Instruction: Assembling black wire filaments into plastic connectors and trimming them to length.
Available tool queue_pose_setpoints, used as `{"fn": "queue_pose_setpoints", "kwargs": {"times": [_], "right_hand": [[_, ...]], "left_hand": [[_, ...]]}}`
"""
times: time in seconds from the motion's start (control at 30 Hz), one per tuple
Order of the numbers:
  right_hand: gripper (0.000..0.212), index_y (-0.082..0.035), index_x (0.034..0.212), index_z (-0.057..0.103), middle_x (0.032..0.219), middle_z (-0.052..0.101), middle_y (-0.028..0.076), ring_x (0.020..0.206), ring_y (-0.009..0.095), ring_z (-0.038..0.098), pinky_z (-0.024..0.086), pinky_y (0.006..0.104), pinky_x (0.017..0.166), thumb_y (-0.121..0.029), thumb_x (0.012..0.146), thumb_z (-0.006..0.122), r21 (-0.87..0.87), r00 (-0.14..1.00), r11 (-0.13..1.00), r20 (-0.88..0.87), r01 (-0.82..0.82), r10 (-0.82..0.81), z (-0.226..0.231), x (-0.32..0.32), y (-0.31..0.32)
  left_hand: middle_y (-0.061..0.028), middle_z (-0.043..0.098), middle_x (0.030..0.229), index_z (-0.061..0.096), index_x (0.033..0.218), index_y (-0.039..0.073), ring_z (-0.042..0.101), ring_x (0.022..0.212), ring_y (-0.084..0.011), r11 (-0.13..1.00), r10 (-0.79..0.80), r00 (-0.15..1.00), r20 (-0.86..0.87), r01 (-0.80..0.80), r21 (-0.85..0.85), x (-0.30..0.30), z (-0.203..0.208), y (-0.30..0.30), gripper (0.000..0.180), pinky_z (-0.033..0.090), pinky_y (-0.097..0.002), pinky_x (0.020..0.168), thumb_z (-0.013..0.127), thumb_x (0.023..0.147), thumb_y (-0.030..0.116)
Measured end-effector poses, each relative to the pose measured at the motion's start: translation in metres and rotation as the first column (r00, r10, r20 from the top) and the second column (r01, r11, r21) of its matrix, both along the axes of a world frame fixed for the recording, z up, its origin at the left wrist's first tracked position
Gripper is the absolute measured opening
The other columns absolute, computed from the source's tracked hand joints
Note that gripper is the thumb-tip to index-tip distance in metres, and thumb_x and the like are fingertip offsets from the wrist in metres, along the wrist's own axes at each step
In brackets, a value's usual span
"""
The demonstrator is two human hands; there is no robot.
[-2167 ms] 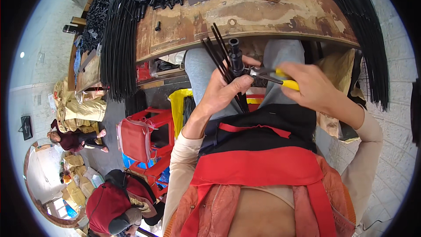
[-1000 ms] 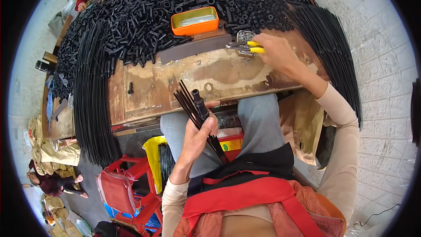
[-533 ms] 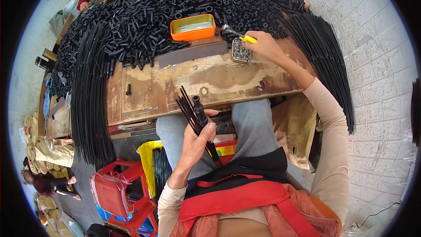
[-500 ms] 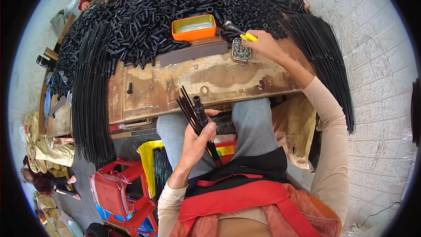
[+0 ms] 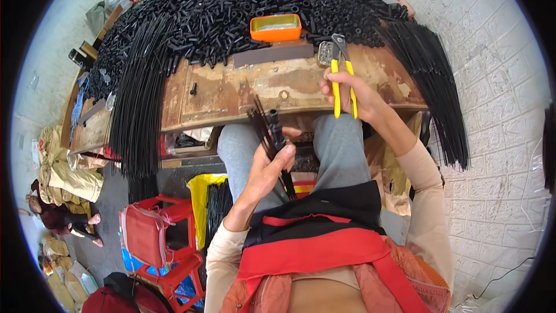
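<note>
My left hand (image 5: 267, 171) is closed around a slim bundle of black rods (image 5: 260, 124) and a black tubular piece (image 5: 276, 129), held upright over my lap just off the table edge. My right hand (image 5: 360, 95) grips yellow-handled pliers (image 5: 335, 84), their dark jaws pointing away from me and the two handles spread apart. Close to the jaws stands a small tin (image 5: 325, 54) of little metal bits, partly covered by the pliers. Whether the jaws hold anything is too small to tell.
A heap of short black tubes (image 5: 214, 11) covers the far table. An orange box (image 5: 275, 35), a dark flat bar (image 5: 272, 55) and one loose black piece (image 5: 193, 88) lie nearer. Long black rods hang over the edge left (image 5: 139, 98) and right (image 5: 431, 93). Red stools (image 5: 152, 237) stand left.
My right hand has drawn the pliers back from the tin toward me, and their handles now show spread. The left hand keeps its hold. The view has shifted slightly.
</note>
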State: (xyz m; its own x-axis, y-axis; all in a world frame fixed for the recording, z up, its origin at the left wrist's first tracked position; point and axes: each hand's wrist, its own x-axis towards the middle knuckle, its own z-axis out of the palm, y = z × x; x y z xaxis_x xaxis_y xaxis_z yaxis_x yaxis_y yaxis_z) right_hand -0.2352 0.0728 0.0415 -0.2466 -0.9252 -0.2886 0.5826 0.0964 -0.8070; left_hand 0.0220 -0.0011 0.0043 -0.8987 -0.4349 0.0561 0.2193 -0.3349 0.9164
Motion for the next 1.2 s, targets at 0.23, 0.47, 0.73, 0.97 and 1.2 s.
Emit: {"fn": "queue_pose_setpoints", "kwargs": {"times": [0.23, 0.47, 0.73, 0.97, 1.2], "right_hand": [[0.017, 0.0, 0.099, 0.056, 0.086, 0.06, 0.009, 0.071, 0.016, 0.06, 0.05, 0.0294, 0.063, -0.013, 0.091, 0.063, -0.22, 0.993, 0.975, -0.12, -0.025, -0.001, -0.007, 0.073, 0.028], [0.017, -0.004, 0.102, 0.056, 0.083, 0.058, 0.006, 0.068, 0.015, 0.059, 0.048, 0.0294, 0.06, -0.014, 0.09, 0.062, -0.202, 0.995, 0.977, -0.056, 0.067, -0.08, -0.014, 0.099, 0.043], [0.03, 0.002, 0.114, 0.058, 0.088, 0.061, 0.006, 0.074, 0.013, 0.059, 0.046, 0.0255, 0.066, -0.016, 0.091, 0.064, -0.239, 0.998, 0.969, -0.027, 0.056, -0.064, -0.022, 0.095, 0.055], [0.037, 0.004, 0.121, 0.056, 0.09, 0.06, 0.005, 0.08, 0.012, 0.058, 0.045, 0.026, 0.067, -0.018, 0.092, 0.064, -0.227, 0.996, 0.973, -0.06, 0.046, -0.061, -0.016, 0.096, 0.061], [0.037, 0.004, 0.12, 0.056, 0.091, 0.059, 0.005, 0.082, 0.013, 0.058, 0.045, 0.0265, 0.067, -0.019, 0.092, 0.064, -0.232, 0.995, 0.972, -0.075, 0.039, -0.058, -0.016, 0.099, 0.061]], "left_hand": [[0.0035, 0.041, 0.074, 0.047, 0.126, -0.002, 0.04, 0.064, -0.0066, 0.999, -0.028, 0.999, -0.023, 0.028, -0.018, -0.007, -0.004, 0.002, 0.037, 0.036, -0.0234, 0.058, 0.056, 0.099, 0.021], [0.0022, 0.046, 0.077, 0.039, 0.138, -0.001, 0.042, 0.065, -0.007, 0.998, 0.003, 0.999, -0.046, -0.006, -0.067, -0.01, -0.002, 0.012, 0.058, 0.037, -0.0236, 0.059, 0.057, 0.098, 0.037], [-0.0009, 0.045, 0.072, 0.037, 0.141, -0.005, 0.045, 0.067, -0.0097, 0.992, -0.043, 0.998, -0.05, 0.037, -0.121, -0.026, -0.002, 0.017, 0.078, 0.039, -0.0253, 0.061, 0.038, 0.097, 0.06], [-0.0018, 0.048, 0.073, 0.038, 0.14, -0.007, 0.053, 0.071, -0.0136, 0.985, -0.094, 0.993, -0.075, 0.082, -0.15, -0.033, 0.0, 0.02, 0.077, 0.042, -0.0264, 0.064, 0.035, 0.1, 0.058], [-0.0015, 0.049, 0.073, 0.04, 0.139, -0.007, 0.053, 0.072, -0.0123, 0.984, -0.063, 0.997, -0.054, 0.053, -0.172, -0.029, 0.002, 0.02, 0.074, 0.043, -0.0259, 0.064, 0.034, 0.1, 0.057]]}}
